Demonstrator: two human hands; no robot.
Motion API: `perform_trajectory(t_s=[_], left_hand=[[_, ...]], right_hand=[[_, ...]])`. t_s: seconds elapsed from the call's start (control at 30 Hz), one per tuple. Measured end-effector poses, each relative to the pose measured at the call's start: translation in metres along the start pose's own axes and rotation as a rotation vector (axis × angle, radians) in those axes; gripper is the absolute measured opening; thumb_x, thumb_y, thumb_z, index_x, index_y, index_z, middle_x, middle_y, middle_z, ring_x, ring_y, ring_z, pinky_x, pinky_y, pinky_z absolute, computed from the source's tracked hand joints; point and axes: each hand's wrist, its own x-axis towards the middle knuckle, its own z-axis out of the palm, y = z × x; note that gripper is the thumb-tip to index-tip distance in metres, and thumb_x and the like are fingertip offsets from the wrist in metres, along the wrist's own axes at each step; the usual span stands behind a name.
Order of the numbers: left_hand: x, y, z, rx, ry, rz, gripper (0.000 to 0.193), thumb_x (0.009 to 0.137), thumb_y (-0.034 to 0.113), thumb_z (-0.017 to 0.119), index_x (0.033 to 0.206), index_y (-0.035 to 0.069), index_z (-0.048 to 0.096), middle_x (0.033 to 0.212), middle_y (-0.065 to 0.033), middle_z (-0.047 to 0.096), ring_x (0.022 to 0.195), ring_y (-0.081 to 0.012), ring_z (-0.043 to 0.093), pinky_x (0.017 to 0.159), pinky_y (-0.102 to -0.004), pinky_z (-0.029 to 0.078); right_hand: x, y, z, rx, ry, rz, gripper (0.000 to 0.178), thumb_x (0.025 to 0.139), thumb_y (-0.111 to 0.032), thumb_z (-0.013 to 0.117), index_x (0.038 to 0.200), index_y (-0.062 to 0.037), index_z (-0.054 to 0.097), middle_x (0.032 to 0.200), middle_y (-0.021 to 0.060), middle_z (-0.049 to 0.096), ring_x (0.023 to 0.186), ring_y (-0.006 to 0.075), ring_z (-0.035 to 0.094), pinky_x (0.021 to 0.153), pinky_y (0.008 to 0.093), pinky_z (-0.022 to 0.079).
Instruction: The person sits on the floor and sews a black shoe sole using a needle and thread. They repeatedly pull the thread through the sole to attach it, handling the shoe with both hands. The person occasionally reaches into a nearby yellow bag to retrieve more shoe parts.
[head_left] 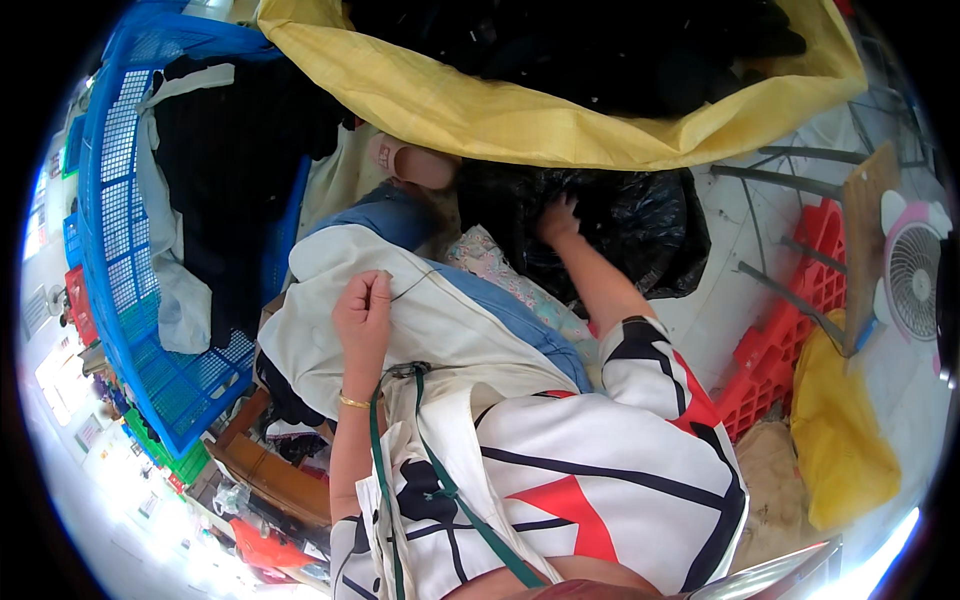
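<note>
My left hand (362,308) is closed in a pinch above the cream apron (320,265) on my lap. What its fingers hold, if anything, is too small to make out; a thin dark line runs beside them. My right hand (559,217) reaches down into a black plastic bag (670,230), its fingers apart over dark contents that I cannot tell apart. A pale flower-patterned cloth (490,260) lies between my leg in blue jeans and that bag. From a green cord (420,400) round my neck hangs a small dark metal piece (407,370) at the apron's waist.
Ahead stands a big yellow woven sack (520,120) full of black items. At the left, a blue plastic basket (120,200) holds black cloth (230,180) with pale strips. On the right are metal legs, a red plastic crate (770,370), a yellow bag (840,440) and a fan (915,280).
</note>
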Motion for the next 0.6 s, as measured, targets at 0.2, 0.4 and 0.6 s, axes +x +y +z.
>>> perform_trajectory(t_s=[0.2, 0.4, 0.6], left_hand=[[0.004, -0.001, 0.004, 0.026, -0.003, -0.019, 0.016, 0.095, 0.015, 0.063, 0.089, 0.001, 0.065, 0.069, -0.0003, 0.057, 0.064, -0.0066, 0.048, 0.061, -0.0224, 0.042], [0.009, 0.006, 0.009, -0.003, -0.009, -0.008, 0.016, 0.096, 0.016, 0.063, 0.089, 0.001, 0.064, 0.068, -0.0002, 0.055, 0.062, -0.0063, 0.046, 0.060, -0.0223, 0.041], [0.003, 0.001, 0.007, 0.012, 0.025, 0.027, 0.018, 0.096, 0.017, 0.062, 0.089, 0.001, 0.064, 0.068, -0.0007, 0.055, 0.063, -0.0069, 0.047, 0.060, -0.0227, 0.042]], right_hand=[[0.036, 0.014, 0.037, -0.065, 0.024, -0.046, 0.040, 0.088, -0.025, 0.058, 0.120, -0.0031, 0.067, 0.136, 0.0200, 0.053, 0.136, 0.0376, 0.038, 0.101, 0.0457, 0.047], [0.039, 0.050, 0.029, -0.017, 0.163, -0.195, 0.030, 0.081, -0.015, 0.066, 0.111, -0.0146, 0.069, 0.126, 0.0192, 0.059, 0.117, 0.0368, 0.058, 0.093, 0.0408, 0.053], [-0.028, 0.076, -0.041, 0.477, 0.288, -0.429, 0.031, 0.076, -0.014, 0.071, 0.107, -0.0139, 0.065, 0.109, 0.0196, 0.065, 0.101, 0.0350, 0.063, 0.079, 0.0431, 0.053]])
